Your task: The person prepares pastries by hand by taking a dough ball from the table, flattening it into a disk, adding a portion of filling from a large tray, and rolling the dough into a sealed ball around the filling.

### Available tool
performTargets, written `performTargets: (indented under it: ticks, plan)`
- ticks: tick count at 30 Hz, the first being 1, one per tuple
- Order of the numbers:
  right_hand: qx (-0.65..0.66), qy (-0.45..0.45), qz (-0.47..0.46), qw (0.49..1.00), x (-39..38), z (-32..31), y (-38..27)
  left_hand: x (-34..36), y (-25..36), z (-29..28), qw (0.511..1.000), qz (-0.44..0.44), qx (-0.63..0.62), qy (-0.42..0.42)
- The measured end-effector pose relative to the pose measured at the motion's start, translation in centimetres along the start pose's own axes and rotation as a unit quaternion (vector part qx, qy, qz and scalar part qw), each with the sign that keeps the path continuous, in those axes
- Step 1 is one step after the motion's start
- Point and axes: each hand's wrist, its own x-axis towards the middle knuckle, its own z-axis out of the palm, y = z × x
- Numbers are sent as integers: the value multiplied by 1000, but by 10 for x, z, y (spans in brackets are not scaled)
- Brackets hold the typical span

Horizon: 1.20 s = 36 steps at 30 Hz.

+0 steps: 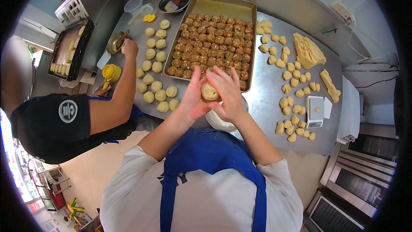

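Dough ball, pale yellow with a creased top, sits between the person's two hands, just off the near edge of the tray of browned, lumpy balls as seen from above. State of grip: the left hand cups one side and the right hand closes on the other — both in contact, fingers spread around the dough.

Handling, as judged: light, soft and easily dented, with the crease the likeliest place to tear. Sound hold is around the smooth sides, with curved palms and light pressure; whether the surface is slippery cannot be told.

Edges: the tray's raised rim lies close beyond the fingers, which overlap it in this view; their height above it cannot be judged. Nearer the person than the tray, a bowl of white powder sits under the right wrist. Left of the tray stand rows of round dough balls, with a co-worker's arm past them. Widest room noted is right of the tray — a strip of bare metal table reaching to the scattered dough pieces.
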Motion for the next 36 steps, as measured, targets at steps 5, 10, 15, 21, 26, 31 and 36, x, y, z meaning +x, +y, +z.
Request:
performTargets:
  ticks: [5,10,15,21,26,31,36]
  plan:
    - [-43,6,-58,997,-20,17,12,6,-25,-25,998,55,-7,5]
    - [-16,50,12,999,-9,3,3,9,-1,-19,993,-55,-58,-81]
    - [-81,-42,-20,996,-8,-10,2,9,5,-38,986,-70,-65,-139]
    - [-79,-61,0,995,-26,-1,20,26,-5,-52,999,-37,-22,14]
    - [-99,10,-63,993,-54,45,40,32,-31,-76,995,68,-41,57]
    - [0,-90,75,993,-54,77,18,4,-18,-84,990,27,-39,135]
    - [82,-6,114,990,-49,95,13,-17,-11,-85,997,6,-31,77]
